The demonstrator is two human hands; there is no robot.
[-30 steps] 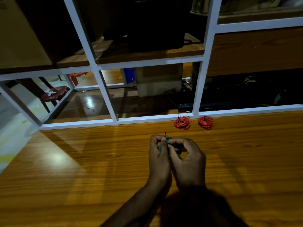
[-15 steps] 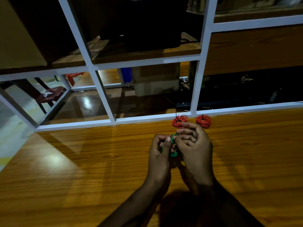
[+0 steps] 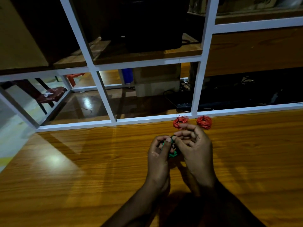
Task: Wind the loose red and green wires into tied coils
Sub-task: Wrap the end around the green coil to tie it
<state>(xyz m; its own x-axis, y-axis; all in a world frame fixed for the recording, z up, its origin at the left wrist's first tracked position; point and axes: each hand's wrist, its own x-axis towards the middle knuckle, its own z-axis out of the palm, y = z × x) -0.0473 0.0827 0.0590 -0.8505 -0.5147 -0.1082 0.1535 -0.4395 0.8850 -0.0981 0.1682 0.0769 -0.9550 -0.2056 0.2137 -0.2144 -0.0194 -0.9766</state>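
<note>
While two red coils and lie finished at the far edge of the wooden worktop, the green wire is not yet done. Both hands hold it just above the worktop: the left hand pinches the small bundle, and the right hand curls its fingertips at its top. It looks wound, with tying probably left.

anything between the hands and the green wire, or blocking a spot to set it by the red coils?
No. Left hand and right hand already hold the green wire. The table left of the two red coils shows nothing in the way.
</note>
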